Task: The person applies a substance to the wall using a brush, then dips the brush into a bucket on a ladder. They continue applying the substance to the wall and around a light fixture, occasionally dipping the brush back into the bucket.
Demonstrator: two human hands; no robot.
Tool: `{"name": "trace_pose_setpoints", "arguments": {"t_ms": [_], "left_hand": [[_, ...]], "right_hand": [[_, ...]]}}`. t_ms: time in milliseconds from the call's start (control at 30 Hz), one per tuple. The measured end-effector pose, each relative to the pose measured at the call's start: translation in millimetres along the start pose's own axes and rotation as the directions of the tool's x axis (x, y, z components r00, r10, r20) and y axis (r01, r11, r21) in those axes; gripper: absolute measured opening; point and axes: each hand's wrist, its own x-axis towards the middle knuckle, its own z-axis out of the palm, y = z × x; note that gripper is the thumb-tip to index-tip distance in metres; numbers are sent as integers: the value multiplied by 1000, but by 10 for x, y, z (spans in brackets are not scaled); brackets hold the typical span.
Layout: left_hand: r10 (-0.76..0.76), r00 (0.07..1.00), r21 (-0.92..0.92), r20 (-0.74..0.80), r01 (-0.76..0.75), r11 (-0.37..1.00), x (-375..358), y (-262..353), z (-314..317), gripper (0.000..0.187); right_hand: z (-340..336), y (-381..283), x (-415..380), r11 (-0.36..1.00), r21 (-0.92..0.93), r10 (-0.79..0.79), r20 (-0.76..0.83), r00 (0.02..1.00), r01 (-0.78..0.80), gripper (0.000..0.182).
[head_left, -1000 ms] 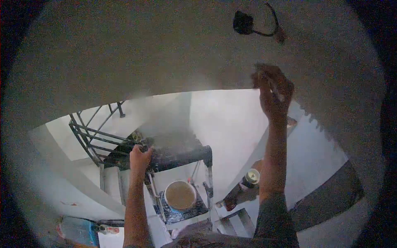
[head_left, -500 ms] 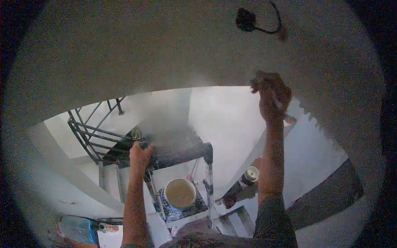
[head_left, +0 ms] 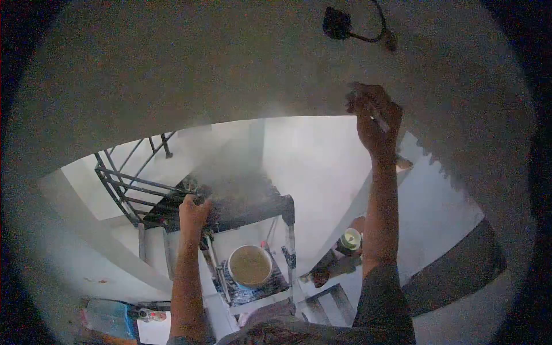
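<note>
My right hand [head_left: 379,121] is raised against the grey overhead surface [head_left: 259,69], its fingers closed. A pale, narrow strip shows in the grip, and a dark, blurred shape lies by the fingertips; I cannot make out the object. Lower on the left, my left hand [head_left: 194,211] is wrapped around the corner of a dark stepladder [head_left: 247,214] at its top. Below that top, a round white bucket [head_left: 250,287] with greyish-beige contents sits on a lower platform of the stepladder.
A dark metal railing [head_left: 135,185] stands behind on the left. At the right below, another person's hand holds a small container [head_left: 351,238] with pale contents. A black fitting with a cable [head_left: 337,24] hangs overhead. A blue-tinted container [head_left: 108,318] is at bottom left.
My right hand has moved slightly upward along the overhead surface and turned, so the pale strip in its grip shows more. My left hand stays at the stepladder corner.
</note>
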Motion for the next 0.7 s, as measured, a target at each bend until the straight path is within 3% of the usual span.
{"name": "trace_pose_setpoints", "arguments": {"t_ms": [100, 200, 267, 300, 367, 400, 467, 533, 600, 633, 667, 700], "left_hand": [[-5, 1000, 32, 11, 5, 999, 1, 36, -69, 44], [-8, 999, 25, 53, 7, 1000, 43, -66, 4, 46], [-28, 999, 56, -16, 29, 998, 37, -19, 30, 46], [-29, 999, 54, -22, 31, 998, 31, 25, 13, 46], [-6, 999, -28, 37, 7, 1000, -7, 120, -74, 47], [-6, 999, -26, 40, 7, 1000, -15, 161, -100, 47], [-96, 993, 31, 73, 94, 995, -29, 212, -133, 49], [-64, 996, 47, 69, 61, 997, -22, 147, -110, 51], [-27, 997, 64, 67, 22, 998, 5, 11, -63, 52], [-23, 998, 50, 52, 20, 999, 23, -79, 27, 53], [-15, 999, 26, 35, 14, 1000, 42, -117, 92, 54], [-4, 999, 14, 38, 4, 1000, 53, -114, 124, 54]], "right_hand": [[51, -10, -79, 999, 8, 52, -71, 996, -52, 13], [20, -40, -288, 996, -45, -63, 253, 965, 77, 10], [0, -52, -381, 990, -13, 139, 297, 945, -142, 7], [-4, -32, -339, 991, -10, 133, 297, 946, -136, 7], [-36, -30, -205, 995, 105, -15, 174, 985, -3, 7], [-37, -86, -118, 995, 104, -12, 174, 985, -6, 7], [9, -207, 65, 997, 73, 14, -17, 1000, -13, 8], [66, -116, 20, 995, 96, -33, -19, 999, 35, 9], [81, -56, -123, 916, -287, -163, 371, 914, 280, 12], [47, -45, -274, 994, -18, -91, 361, 928, 104, 10], [43, -105, -401, 995, -55, 100, 432, 897, -84, 17], [-26, -127, -466, 997, -36, 76, 445, 892, -67, 21]]}}
